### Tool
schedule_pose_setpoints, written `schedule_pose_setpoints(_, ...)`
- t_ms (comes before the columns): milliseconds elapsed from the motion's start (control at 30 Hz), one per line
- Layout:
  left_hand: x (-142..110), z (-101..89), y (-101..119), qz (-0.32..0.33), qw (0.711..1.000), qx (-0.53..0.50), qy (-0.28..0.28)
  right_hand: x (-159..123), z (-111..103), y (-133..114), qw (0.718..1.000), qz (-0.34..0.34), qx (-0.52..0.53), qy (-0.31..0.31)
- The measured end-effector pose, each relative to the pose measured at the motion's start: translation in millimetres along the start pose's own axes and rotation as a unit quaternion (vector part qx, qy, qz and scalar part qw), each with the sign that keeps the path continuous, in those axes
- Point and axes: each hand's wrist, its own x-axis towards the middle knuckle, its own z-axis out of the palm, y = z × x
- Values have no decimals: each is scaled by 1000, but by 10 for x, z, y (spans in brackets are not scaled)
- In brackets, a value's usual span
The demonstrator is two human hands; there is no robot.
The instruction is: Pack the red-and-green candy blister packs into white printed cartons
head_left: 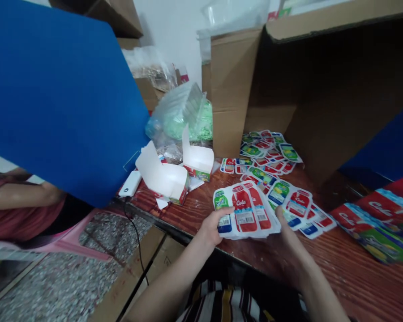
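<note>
**Both hands on a stack of bottle-shaped cards**

I see my left hand (211,229) closed on the left edge of a stack of cards (246,212), thumb on top. My right hand (289,243) grips the right edge of the same stack, fingers curled under it. The stack is just above the near edge of the wooden table (356,273), which has a reddish-brown grain and a glossy surface.

The cards are flat, shiny, and cut in the shape of small bottles with white borders. On the top ones I can read "Cola" in white on red; one at the left is green with a yellow and blue label, its writing too small for me to read. Barcodes are printed low on them.

More loose cards (272,156) of the same kind lie scattered behind the stack, red, green and blue. To the left stand two small open white paper boxes (174,174), and a crumpled clear plastic bag (181,114) with green content. A large brown cardboard box (289,89) rises behind. At right lies a printed pack (379,219) showing "Cola".
</note>
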Motion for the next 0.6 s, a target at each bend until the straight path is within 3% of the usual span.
schedule_pose_setpoints(100, -125, -6, 108, 71, 995, 61, 20, -16, 153, -275, 989, 74, 77, -105)
schedule_pose_setpoints(200, -219, -49, 186, 182, 974, 117, 63, 23, 265, -434, 988, 75, 73, -112)
schedule_pose_setpoints(367, -316, -179, 292, 336, 915, 207, 82, 134, 521, -442, 981, 80, 49, -169)
schedule_pose_setpoints(467, -369, -249, 335, 359, 894, 253, 91, 137, 730, -412, 982, 73, 67, -163)
schedule_pose_setpoints(600, -410, -288, 318, 329, 907, 249, 84, 117, 825, -331, 985, 61, 75, -140)
